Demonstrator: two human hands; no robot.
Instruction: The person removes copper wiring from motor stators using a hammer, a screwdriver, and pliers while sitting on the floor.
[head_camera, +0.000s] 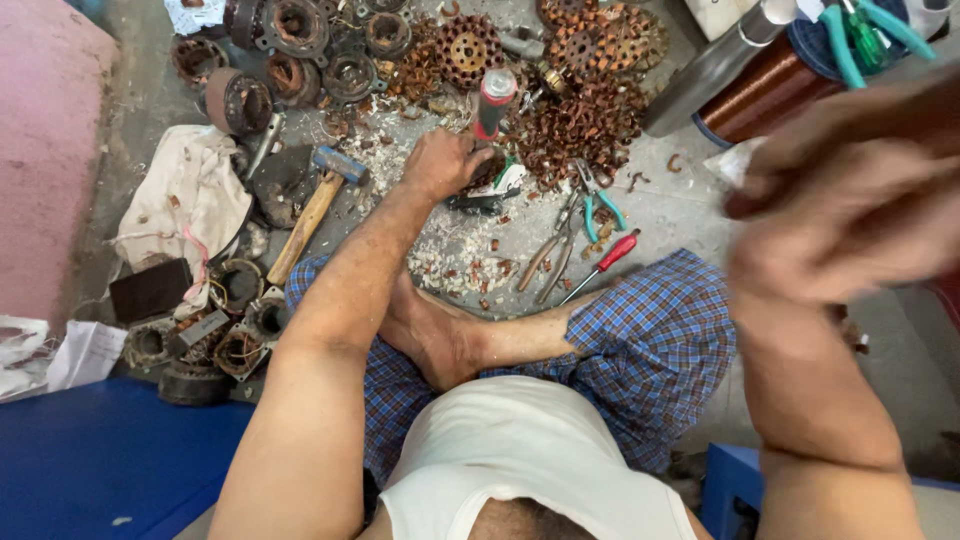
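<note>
My left hand (440, 160) is stretched out over the floor and closed around a tool with a red and grey handle (492, 100), held upright. Its tip rests at a small dark part (480, 200) lying among pale shavings. My right hand (850, 200) is raised close to the camera at the right, blurred by motion, fingers stretched, with nothing visible in it. It is well apart from the tool. I sit cross-legged in a blue checked cloth, my bare foot (430, 335) below the left forearm.
A wooden-handled hammer (315, 205) lies left of my hand. Green-handled pliers (600, 205), plain pliers (550, 250) and a red screwdriver (608, 258) lie to the right. Scrap copper windings (580, 120), rusty motor housings (290, 30), a copper wire spool (760, 95) and a cloth (190, 190) surround them.
</note>
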